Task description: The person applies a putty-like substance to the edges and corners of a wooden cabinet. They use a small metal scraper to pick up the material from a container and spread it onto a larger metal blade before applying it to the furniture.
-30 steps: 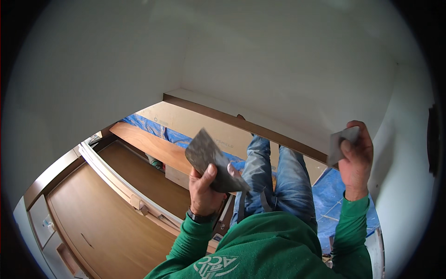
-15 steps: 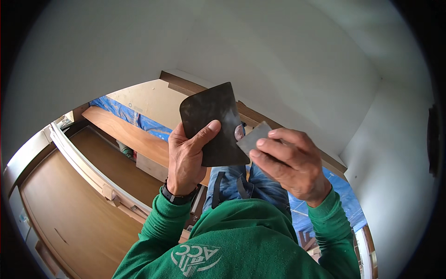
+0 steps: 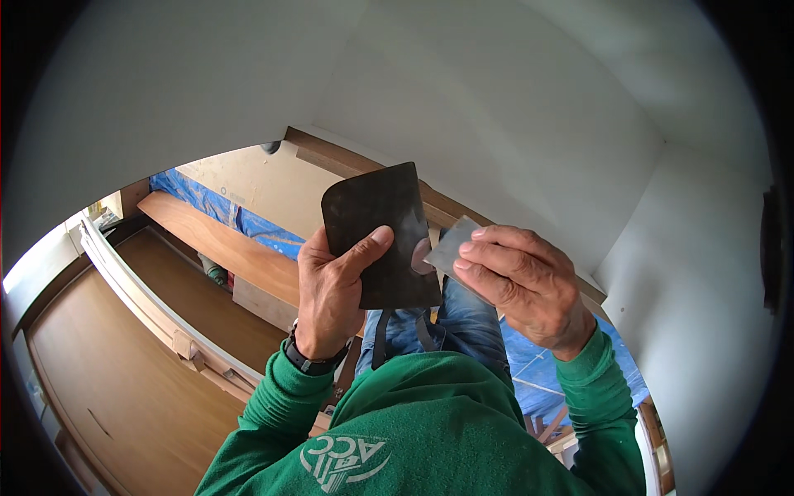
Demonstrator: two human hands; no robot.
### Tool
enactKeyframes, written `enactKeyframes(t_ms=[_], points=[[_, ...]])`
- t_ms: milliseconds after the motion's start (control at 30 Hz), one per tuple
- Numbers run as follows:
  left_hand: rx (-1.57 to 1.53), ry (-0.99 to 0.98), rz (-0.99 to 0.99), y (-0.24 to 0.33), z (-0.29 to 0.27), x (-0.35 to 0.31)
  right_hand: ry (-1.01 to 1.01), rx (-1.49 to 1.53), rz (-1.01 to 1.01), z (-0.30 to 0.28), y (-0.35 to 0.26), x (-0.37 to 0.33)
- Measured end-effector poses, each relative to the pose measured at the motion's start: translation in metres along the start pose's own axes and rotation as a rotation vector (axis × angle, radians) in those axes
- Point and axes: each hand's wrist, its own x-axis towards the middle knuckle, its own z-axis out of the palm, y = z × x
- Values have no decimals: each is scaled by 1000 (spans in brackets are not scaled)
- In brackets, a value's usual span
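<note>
My left hand point(image 3: 327, 289) grips a dark flat palette board point(image 3: 372, 202), thumb on its face and the other fingers hidden behind it. A small pinkish-grey blob of putty point(image 3: 420, 255) sits at the board's right edge. In my right hand point(image 3: 529, 285) is a thin grey scraper blade point(image 3: 452, 241), pinched with the fingers on its upper face; the thumb is hidden. The blade's left corner is right beside the putty; I cannot tell whether it touches.
Pale walls point(image 3: 496, 107) rise in front and at the right, with a brown wooden trim strip point(image 3: 331, 155) along the foot. Wooden planks point(image 3: 223, 248) and a large brown panel point(image 3: 141, 355) lie at the left. Blue sheeting point(image 3: 538, 364) covers the floor below right.
The board has dropped slightly and turned a little upright. More of the putty now shows, and the scraper blade has tilted, its near corner higher beside the putty.
</note>
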Motion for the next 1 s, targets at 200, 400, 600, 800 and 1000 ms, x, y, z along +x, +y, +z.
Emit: enactKeyframes(t_ms=[200,400,600,800,1000], points=[[51,45,27,-3,5,-5,-100,3,-24,-6,1,-8],[-59,69,-21,0,15,-3,-11,80,9,3,-1,-5],[-165,106,-12,0,18,-1,28,-2,-3,-12,15,-6],[-106,81,21,0,23,-1,-72,11,-58,-22,12,-5],[69,52,108,2,33,-7,-2,-32,-27,-13,10,10]])
